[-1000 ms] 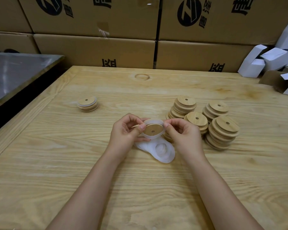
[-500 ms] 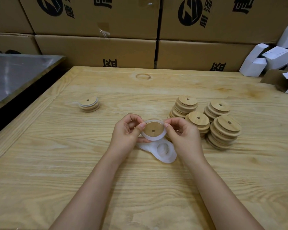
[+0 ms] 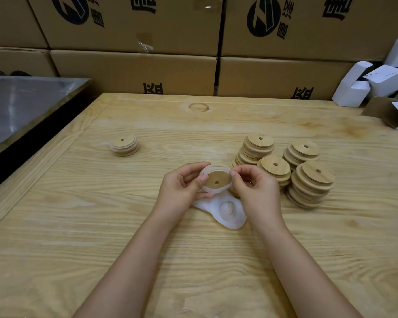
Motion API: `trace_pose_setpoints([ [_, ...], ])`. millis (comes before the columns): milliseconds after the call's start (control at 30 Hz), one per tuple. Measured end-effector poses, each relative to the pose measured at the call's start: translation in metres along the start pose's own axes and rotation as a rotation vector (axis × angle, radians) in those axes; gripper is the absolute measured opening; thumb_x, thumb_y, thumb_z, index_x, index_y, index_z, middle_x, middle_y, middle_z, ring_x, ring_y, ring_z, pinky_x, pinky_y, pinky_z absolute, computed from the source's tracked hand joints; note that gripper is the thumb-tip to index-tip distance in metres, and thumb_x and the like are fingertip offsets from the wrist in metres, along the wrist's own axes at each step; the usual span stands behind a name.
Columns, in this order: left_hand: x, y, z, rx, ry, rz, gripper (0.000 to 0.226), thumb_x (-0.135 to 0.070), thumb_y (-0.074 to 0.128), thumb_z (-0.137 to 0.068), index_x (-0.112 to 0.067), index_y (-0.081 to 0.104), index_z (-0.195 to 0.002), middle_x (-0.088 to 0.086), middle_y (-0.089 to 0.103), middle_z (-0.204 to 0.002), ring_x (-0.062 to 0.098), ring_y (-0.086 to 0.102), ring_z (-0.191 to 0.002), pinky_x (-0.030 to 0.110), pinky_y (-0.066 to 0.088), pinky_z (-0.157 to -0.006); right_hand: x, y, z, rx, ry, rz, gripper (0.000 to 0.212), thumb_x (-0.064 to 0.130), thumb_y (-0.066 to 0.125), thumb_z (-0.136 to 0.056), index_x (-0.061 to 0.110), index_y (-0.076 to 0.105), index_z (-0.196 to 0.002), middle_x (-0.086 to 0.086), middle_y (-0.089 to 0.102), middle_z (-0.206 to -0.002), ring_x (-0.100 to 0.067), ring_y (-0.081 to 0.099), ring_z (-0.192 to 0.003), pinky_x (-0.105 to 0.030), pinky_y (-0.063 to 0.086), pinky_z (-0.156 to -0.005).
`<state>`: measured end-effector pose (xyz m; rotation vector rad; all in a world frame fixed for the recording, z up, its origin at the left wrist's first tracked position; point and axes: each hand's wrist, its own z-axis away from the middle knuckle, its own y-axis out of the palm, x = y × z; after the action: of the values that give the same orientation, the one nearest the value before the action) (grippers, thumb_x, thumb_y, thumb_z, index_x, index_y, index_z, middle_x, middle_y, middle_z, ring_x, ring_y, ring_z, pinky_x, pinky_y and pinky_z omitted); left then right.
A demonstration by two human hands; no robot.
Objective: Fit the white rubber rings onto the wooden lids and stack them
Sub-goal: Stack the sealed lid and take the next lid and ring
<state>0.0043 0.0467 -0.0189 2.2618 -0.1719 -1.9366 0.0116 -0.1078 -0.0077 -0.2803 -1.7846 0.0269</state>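
Note:
A round wooden lid [image 3: 217,179] with a small centre hole is held above the table between both hands. A white rubber ring [image 3: 212,191] lies around its edge. My left hand [image 3: 182,191] pinches the lid's left rim, thumb on the ring. My right hand [image 3: 255,191] pinches the right rim with thumb and forefinger. Under the hands lies a small heap of white rubber rings [image 3: 225,211]. Several stacks of bare wooden lids [image 3: 308,177] stand to the right. A short stack of ringed lids [image 3: 124,145] sits at the left.
The wooden table [image 3: 101,237] has a raised border along its left edge. A metal surface [image 3: 21,104] lies beyond that edge. Cardboard boxes [image 3: 133,70] wall off the back. White cartons [image 3: 372,83] are piled at the back right.
The ring has settled further around the lid's rim, and the lid has tilted a little flatter. Both hands stay in place, only the fingers shifting along the rim.

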Motion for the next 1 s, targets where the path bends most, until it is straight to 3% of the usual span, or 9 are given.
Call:
trace_pose_setpoints([
  [267,-0.003,0.001,-0.001,-0.076,0.067,0.009,0.022,0.004,0.055,-0.089,-0.013,0.063,-0.1,0.002,0.074,-0.083,0.016,0.071,-0.081,0.031,0.059,-0.057,0.003,0.001,0.002,0.038,0.031,-0.056,0.004,0.016,0.066,-0.086,0.016,0.067,-0.082,0.004,0.071,-0.081,-0.004,0.066,-0.076,-0.017,0.051,-0.069],
  [467,-0.002,-0.002,-0.003,-0.131,0.076,0.08,0.015,0.004,0.057,-0.087,-0.01,0.058,-0.09,0.004,0.073,-0.073,0.017,0.07,-0.074,0.031,0.057,-0.052,0.007,-0.001,0.001,0.054,0.042,-0.073,0.006,0.014,0.067,-0.086,0.012,0.067,-0.08,-0.003,0.071,-0.082,-0.014,0.067,-0.078,-0.024,0.054,-0.072],
  [667,-0.002,-0.004,-0.002,-0.137,0.016,0.267,0.013,-0.013,0.065,-0.072,-0.012,0.06,-0.084,0.007,0.071,-0.071,0.02,0.069,-0.067,0.031,0.055,-0.05,0.013,-0.002,0.001,0.071,0.058,-0.143,0.005,0.013,0.068,-0.085,0.014,0.069,-0.08,-0.001,0.072,-0.08,-0.009,0.065,-0.074,-0.026,0.054,-0.072],
  [833,-0.002,-0.002,-0.001,-0.123,-0.038,0.333,0.025,-0.013,0.064,-0.072,-0.012,0.06,-0.097,0.006,0.072,-0.074,0.017,0.069,-0.067,0.029,0.056,-0.051,0.015,-0.002,0.002,0.109,0.04,-0.15,0.006,0.01,0.066,-0.086,0.011,0.067,-0.081,-0.005,0.071,-0.08,-0.014,0.067,-0.076,-0.028,0.055,-0.074],
  [1000,-0.002,-0.001,0.0,-0.078,-0.033,0.334,0.032,-0.013,0.061,-0.075,-0.013,0.063,-0.107,0.002,0.074,-0.088,0.016,0.07,-0.082,0.028,0.057,-0.058,0.015,0.0,0.003,0.11,0.047,-0.154,0.005,0.01,0.065,-0.087,0.013,0.065,-0.082,-0.005,0.069,-0.082,-0.018,0.066,-0.079,-0.035,0.055,-0.079],
])
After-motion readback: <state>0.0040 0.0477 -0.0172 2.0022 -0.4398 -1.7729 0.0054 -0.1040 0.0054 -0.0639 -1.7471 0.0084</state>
